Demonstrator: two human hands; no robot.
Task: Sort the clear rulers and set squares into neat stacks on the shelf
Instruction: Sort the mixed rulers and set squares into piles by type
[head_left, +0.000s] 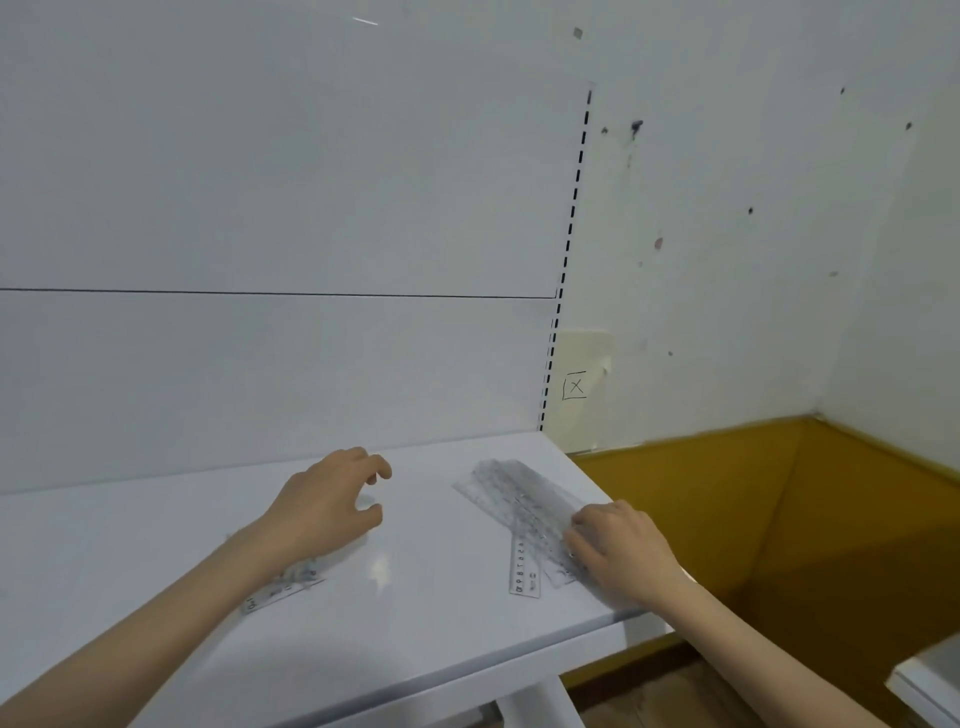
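White flat shelf (156, 545): carrying everything. Skewed pile of clear plastic rulers (519, 499): lying at the right end, likely awaiting squaring. Right hand (618, 545): fingers curling onto the pile, grip unclear. Left hand (327, 499): hovering, holding nothing. Single clear ruler (280, 592): lying beneath the left forearm

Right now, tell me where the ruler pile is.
Head view: the ruler pile lies at the right end of the shelf, the right hand resting on its near end.

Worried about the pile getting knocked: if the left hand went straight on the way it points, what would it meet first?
Probably the white back panel, over bare shelf; the left hand seems aimed left of the ruler pile.
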